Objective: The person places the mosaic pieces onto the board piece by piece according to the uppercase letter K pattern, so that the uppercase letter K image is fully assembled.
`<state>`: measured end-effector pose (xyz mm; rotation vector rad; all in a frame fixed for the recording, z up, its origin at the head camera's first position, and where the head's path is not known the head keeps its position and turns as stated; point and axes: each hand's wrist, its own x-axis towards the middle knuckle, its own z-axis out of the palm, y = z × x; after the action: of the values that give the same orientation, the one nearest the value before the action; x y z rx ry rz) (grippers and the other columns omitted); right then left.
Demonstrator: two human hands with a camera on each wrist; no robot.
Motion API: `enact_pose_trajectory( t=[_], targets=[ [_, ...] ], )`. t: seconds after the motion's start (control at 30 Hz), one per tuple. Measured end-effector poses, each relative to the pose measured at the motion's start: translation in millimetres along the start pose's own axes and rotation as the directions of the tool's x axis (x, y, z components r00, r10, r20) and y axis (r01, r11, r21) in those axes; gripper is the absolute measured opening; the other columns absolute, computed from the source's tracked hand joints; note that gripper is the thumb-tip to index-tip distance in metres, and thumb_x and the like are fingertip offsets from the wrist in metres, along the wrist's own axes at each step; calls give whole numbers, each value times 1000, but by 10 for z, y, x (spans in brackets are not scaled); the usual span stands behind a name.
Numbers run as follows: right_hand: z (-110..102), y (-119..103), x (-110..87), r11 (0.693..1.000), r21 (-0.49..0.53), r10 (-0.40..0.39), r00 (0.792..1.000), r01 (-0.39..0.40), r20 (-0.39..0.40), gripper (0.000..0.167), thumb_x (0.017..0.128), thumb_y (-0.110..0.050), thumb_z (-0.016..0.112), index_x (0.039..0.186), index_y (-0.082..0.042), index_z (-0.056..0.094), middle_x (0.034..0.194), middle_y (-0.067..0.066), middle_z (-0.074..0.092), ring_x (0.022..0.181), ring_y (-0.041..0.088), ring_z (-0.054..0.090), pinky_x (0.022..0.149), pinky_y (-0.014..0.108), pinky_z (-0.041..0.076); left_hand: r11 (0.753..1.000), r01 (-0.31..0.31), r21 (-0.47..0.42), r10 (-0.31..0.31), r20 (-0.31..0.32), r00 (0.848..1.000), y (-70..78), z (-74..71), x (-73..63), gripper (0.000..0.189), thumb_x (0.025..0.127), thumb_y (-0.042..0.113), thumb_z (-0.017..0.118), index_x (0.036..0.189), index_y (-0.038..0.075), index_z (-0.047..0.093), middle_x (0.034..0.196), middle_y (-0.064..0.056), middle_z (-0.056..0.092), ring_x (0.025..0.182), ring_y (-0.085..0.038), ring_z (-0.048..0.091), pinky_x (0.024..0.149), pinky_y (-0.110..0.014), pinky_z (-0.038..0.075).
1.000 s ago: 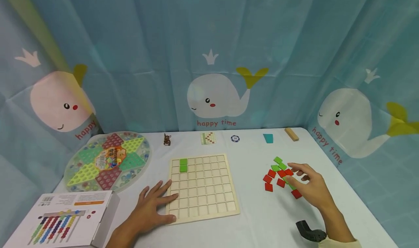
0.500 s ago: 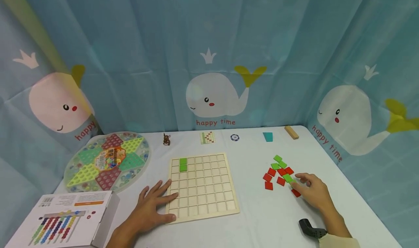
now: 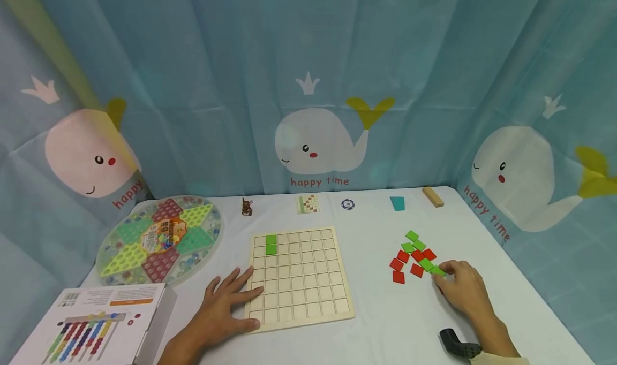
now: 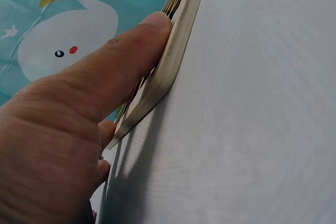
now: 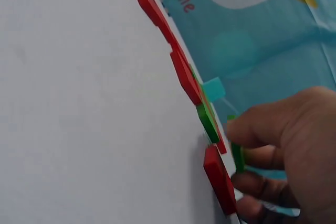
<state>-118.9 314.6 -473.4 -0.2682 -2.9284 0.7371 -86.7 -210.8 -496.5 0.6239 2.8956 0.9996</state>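
My left hand (image 3: pixel 219 306) rests with spread fingers on the lower left edge of a wooden grid board (image 3: pixel 303 279). In the left wrist view its thumb (image 4: pixel 126 51) lies on the board's rim (image 4: pixel 176 51). Two green square tiles (image 3: pixel 271 244) sit one below the other in the board's upper left cells. To the right of the board, my right hand (image 3: pixel 464 289) pinches a green tile (image 5: pixel 237 153) between thumb and fingers, just off the table. Loose red tiles (image 3: pixel 398 276) and green tiles (image 3: pixel 412 235) lie beside it; a red tile (image 5: pixel 219 179) is under the hand.
A round Chinese checkers board (image 3: pixel 164 236) and a white box (image 3: pixel 96 322) stand at left. Along the back lie a mouse figurine (image 3: pixel 247 207), a pattern card (image 3: pixel 307 204), a chip (image 3: pixel 347 204), a teal piece (image 3: pixel 397 203) and a wooden block (image 3: pixel 433 197). A curtain hangs behind.
My right hand has come down onto the tile pile, its fingers have closed, and it now pinches a green tile. The left hand and the board have stayed in place.
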Motion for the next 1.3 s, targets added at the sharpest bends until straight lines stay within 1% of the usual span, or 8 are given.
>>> enact_pose_trajectory(
  t=[0.17,0.33,0.43,0.67,0.77,0.87,1.1,1.3],
  targets=[
    [-23,29,-24,998,60,-16,996,22,-91,29,87,-15,68,108,4,63,91,13,63,85,30,57,71,44,48,1000,-1,1,1,-1,1000,24,-22,-1,68,72,63,72,127,23,67,152,-7,36,139,-42,23,102,-66,4],
    [16,50,-45,987,130,-65,976,94,-209,32,88,-16,70,115,1,65,91,9,64,82,24,55,65,24,45,1000,-4,-7,4,-4,1000,29,-47,-16,67,72,62,73,126,23,67,151,-7,37,138,-43,23,102,-66,3],
    [36,46,-52,975,171,-94,963,140,-254,31,89,-15,69,117,-1,66,97,9,63,84,21,52,66,16,43,1000,-2,-11,2,-1,1000,25,-54,-25,67,72,62,73,126,23,68,151,-7,37,138,-43,23,102,-66,3],
    [42,33,-30,937,237,-178,937,255,-302,29,91,-11,67,119,-2,65,103,7,64,85,5,50,73,8,41,1000,-9,-6,9,-15,1000,1,-49,-24,66,72,62,73,125,24,68,151,-8,37,138,-44,24,101,-66,4],
    [-4,-44,-44,907,279,-223,922,314,-316,29,90,-7,68,118,-2,65,103,7,65,85,3,51,74,7,41,1000,11,-4,-11,-7,1000,-18,-39,-29,67,71,63,73,125,24,68,151,-6,36,138,-42,23,102,-65,4],
    [-83,-165,-60,869,302,-288,896,393,-338,31,87,-2,70,117,-1,66,103,6,65,87,6,52,77,9,42,1000,31,0,-31,0,1000,-37,-23,-38,68,70,64,72,125,24,68,152,-5,35,139,-40,22,102,-65,3],
    [-366,-590,-165,813,283,-408,845,508,-345,36,81,4,74,116,0,67,101,1,64,91,10,51,80,12,41,1000,7,-12,-7,-10,1000,-43,5,-21,67,72,63,72,126,24,67,153,-4,34,139,-40,22,102,-65,3],
    [-474,-1049,-223,693,347,-534,773,632,-342,42,73,14,76,112,1,68,101,5,64,89,12,55,75,12,47,1000,20,-9,-20,0,1000,-31,7,11,69,70,65,72,125,24,68,152,-4,35,139,-40,22,103,-64,2]
  ],
)
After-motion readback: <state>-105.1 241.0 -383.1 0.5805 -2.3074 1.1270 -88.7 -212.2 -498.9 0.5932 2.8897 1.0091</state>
